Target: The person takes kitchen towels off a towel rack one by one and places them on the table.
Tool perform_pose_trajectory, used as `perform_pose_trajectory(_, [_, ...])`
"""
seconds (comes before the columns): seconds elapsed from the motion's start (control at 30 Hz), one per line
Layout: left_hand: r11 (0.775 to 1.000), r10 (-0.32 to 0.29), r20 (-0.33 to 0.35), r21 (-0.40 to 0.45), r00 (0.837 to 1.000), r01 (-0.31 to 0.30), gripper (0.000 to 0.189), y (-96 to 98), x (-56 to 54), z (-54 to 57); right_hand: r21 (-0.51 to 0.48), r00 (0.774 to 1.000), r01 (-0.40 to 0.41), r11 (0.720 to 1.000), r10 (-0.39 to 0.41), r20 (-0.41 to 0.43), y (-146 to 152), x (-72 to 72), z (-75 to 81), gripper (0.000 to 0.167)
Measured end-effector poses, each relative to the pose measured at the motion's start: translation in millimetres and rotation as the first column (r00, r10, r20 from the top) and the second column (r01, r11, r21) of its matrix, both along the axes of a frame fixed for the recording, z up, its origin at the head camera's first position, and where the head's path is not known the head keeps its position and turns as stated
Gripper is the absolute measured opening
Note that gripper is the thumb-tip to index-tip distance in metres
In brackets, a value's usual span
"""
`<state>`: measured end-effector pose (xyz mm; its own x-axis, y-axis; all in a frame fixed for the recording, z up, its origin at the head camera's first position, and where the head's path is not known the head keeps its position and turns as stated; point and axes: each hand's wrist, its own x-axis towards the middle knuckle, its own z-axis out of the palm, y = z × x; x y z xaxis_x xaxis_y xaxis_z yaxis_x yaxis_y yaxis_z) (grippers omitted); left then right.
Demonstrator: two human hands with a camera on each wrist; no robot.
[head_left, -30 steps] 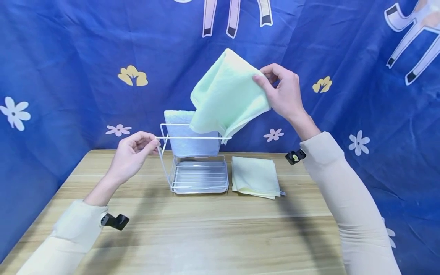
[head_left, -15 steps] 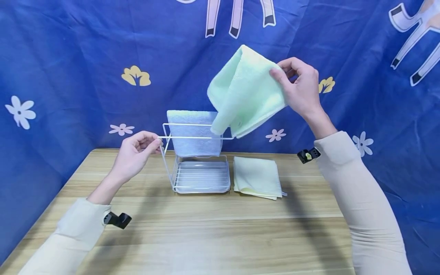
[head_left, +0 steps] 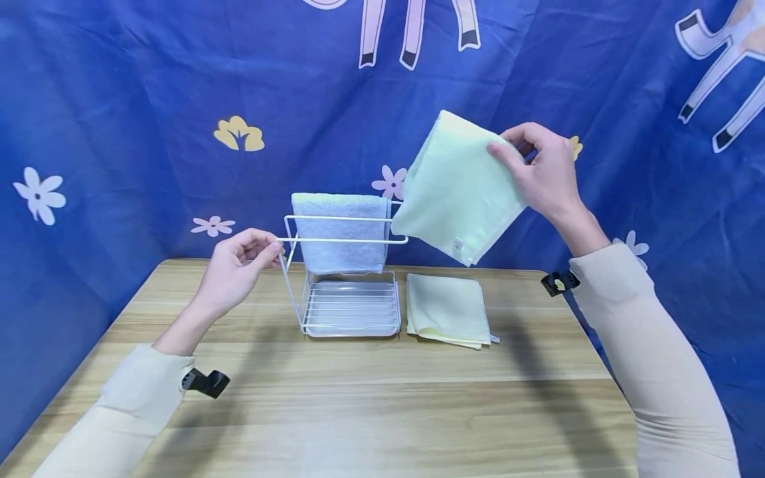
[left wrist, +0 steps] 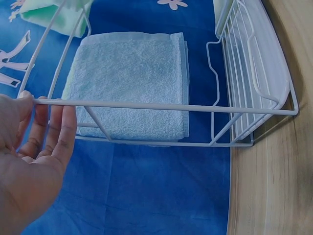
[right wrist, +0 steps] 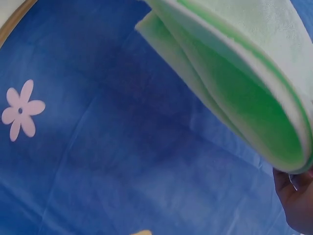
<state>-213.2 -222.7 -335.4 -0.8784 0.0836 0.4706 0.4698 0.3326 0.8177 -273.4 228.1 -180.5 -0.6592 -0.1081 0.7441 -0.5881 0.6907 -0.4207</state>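
Observation:
My left hand [head_left: 239, 269] pinches the upper left corner of a white wire rack [head_left: 346, 240], thumb and fingers round the bar in the left wrist view. A folded light blue towel [head_left: 343, 255] hangs over the rack's rear bar. Up and to the right, my right hand [head_left: 540, 169] pinches one edge of a pale green towel [head_left: 460, 189], which hangs folded in the air with a small tag at its lower corner. Its left corner overlaps the rack's right end in the head view; whether they touch I cannot tell. The right wrist view shows the green towel's [right wrist: 254, 107] folded layers.
On the wooden table [head_left: 358, 411], right of the rack, lies a folded pale yellow cloth [head_left: 447, 309] with a small label. A white tray [head_left: 349, 328] sits under the rack's lower wires. Behind the table hangs a blue patterned curtain [head_left: 149, 133].
My right hand has moved right with the green towel, rising and then lowering. The towel has swung flatter, uncovering more of the blue towel. My left hand has kept its hold on the rack.

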Motion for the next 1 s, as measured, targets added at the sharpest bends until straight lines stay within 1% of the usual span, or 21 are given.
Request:
perform_pose_trajectory(0.13, [1.0,0.007,0.001,-0.01,1.0,-0.007,0.005,-0.1,0.2,0.3,0.011,1.0,0.025,1.0,-0.025,-0.002,9.2,4.5,-4.0,0.025])
perform_pose_trajectory(0.4, [1.0,0.002,0.009,-0.006,1.0,-0.002,0.015,1.1,1.6,-1.5,0.047,0.998,0.051,0.998,-0.049,-0.034,28.7,14.1,-9.2,0.028])
perform_pose_trajectory(0.63, [1.0,0.015,-0.005,-0.002,1.0,-0.015,0.015,0.5,2.9,-0.2,0.059,0.998,0.056,0.997,-0.055,-0.027,40.1,22.2,-14.5,0.027])
perform_pose_trajectory(0.73, [1.0,0.014,0.005,-0.011,1.0,-0.014,0.015,0.2,3.7,0.4,0.102,0.998,0.068,0.993,-0.066,-0.02,43.6,26.6,-22.0,0.025])
perform_pose_trajectory(0.87, [1.0,0.011,0.01,-0.017,1.0,-0.011,0.013,0.8,4.2,1.5,0.167,0.997,0.082,0.983,-0.081,-0.008,47.9,32.5,-36.3,0.021])
perform_pose_trajectory(1.0, [1.0,0.013,0.009,-0.013,1.0,-0.013,0.008,1.1,4.6,2.3,0.2,0.997,0.075,0.977,-0.077,0.003,50.4,37.1,-51.0,0.017])
